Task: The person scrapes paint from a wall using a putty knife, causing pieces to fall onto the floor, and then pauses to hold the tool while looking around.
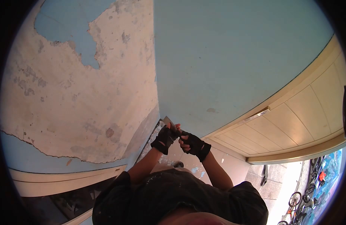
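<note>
At the inside corner of two walls, a smooth blue wall (233, 56) meets a peeling wall (79, 97), where most of the paint has come away to bare, blotched plaster. A cream panelled door (292, 112) runs along the blue wall's far edge, with bicycles (294, 198) parked beyond it. A person in a black shirt (173, 195) reaches both arms into the corner. The left hand (165, 138) and right hand (192, 143), in black fingerless gloves, sit close together, each grip clenched on a scraper (169, 122) whose blade lies against the corner seam.
</note>
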{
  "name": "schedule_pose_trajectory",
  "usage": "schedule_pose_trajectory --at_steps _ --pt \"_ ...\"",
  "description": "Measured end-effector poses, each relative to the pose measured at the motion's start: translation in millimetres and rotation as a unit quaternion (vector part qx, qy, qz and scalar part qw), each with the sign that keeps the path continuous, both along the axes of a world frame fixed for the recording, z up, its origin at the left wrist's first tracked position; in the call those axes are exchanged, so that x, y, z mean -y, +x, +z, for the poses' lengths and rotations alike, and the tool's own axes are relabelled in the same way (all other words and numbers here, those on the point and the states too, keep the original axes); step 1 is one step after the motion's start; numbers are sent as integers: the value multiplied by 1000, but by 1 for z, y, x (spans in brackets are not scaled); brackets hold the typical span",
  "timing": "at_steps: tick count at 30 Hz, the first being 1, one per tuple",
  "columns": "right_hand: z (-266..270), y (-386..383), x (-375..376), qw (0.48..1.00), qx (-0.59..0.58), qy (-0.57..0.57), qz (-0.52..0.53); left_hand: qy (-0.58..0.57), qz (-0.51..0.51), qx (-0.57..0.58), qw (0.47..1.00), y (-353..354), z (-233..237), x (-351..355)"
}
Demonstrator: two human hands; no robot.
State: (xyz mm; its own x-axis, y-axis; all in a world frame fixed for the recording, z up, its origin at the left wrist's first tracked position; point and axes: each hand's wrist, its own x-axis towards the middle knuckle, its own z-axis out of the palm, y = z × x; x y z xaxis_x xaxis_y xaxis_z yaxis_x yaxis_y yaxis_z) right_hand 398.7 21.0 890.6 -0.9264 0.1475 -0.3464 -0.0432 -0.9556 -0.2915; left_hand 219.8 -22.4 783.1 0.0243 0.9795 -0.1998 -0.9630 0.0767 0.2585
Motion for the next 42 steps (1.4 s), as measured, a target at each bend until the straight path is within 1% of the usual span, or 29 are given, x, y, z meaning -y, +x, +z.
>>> schedule_pose_trajectory --at_steps 2,3,4,7,8,9,10,11,12,13,14,15,16,17,19,21,23,24,25,28,30,31,33,34,36,37,38,41,42 --pt "-12 -6 8 1000 9 -6 -18 -21 -60 168 984 -8 -22 -3" --pt "-18 -13 10 999 8 -2 -38 -23 -55 167 984 -8 -38 -5" --pt "-18 -18 11 999 38 10 -37 -92 -4 152 984 -5 -52 -12" --pt "-29 -36 9 994 92 63 -22 -157 42 190 968 -21 -63 -7" --pt "-32 -43 7 991 105 84 -15 -156 57 110 980 -26 -67 -4" --pt "-26 -53 6 991 107 82 -1 -160 72 72 982 -30 -62 4" --pt "-17 -66 4 979 143 144 26 -164 86 34 982 -33 -57 12" --pt "-11 -79 0 961 176 208 53 -184 129 62 972 -38 -29 18" --pt "-9 -87 -4 943 158 282 76 -195 159 78 965 -44 -24 20" --pt "-15 -97 -13 942 155 283 93 -203 189 94 956 -51 -26 21" --pt "-26 -109 -25 817 111 557 100 -214 220 108 946 -59 -34 20" --pt "-28 -123 -39 696 42 704 131 -215 253 118 936 -63 -31 22" --pt "-31 -136 -53 551 -22 826 119 -214 285 127 926 -67 -26 24" --pt "-34 -151 -75 470 -78 861 180 -213 317 135 914 -71 -23 26" --pt "-4 -182 -103 431 -119 835 321 -225 353 158 894 -67 1 32" --pt "46 -201 -110 533 23 764 363 -219 393 173 876 -71 12 22" --pt "16 -224 -137 403 -52 886 224 -213 431 169 861 -58 10 22" --pt "31 -222 -141 437 -51 870 223 -211 451 162 852 -51 11 21" --pt "41 -226 -142 597 -9 741 308 -218 469 178 837 -47 13 21" --pt "26 -235 -145 598 7 704 383 -249 504 206 801 -34 7 18" --pt "-19 -225 -149 669 77 623 398 -250 524 202 788 -12 -8 22" --pt "-38 -201 -148 661 68 620 416 -236 539 179 789 15 -19 21" --pt "-70 -170 -137 751 99 494 428 -247 542 178 783 46 -39 24" --pt "-82 -155 -127 769 116 449 440 -260 527 162 793 57 -52 30" --pt "-98 -140 -112 756 148 414 485 -268 495 125 817 73 -90 38" --pt "-99 -133 -104 754 183 379 504 -269 495 139 815 76 -91 38" --pt "-104 -128 -102 718 167 419 530 -309 473 154 810 77 -95 29" --pt "-119 -111 -89 716 195 412 529 -354 454 242 781 81 -103 9" --pt "-131 -106 -86 731 216 388 518 -311 412 209 831 84 -128 4"
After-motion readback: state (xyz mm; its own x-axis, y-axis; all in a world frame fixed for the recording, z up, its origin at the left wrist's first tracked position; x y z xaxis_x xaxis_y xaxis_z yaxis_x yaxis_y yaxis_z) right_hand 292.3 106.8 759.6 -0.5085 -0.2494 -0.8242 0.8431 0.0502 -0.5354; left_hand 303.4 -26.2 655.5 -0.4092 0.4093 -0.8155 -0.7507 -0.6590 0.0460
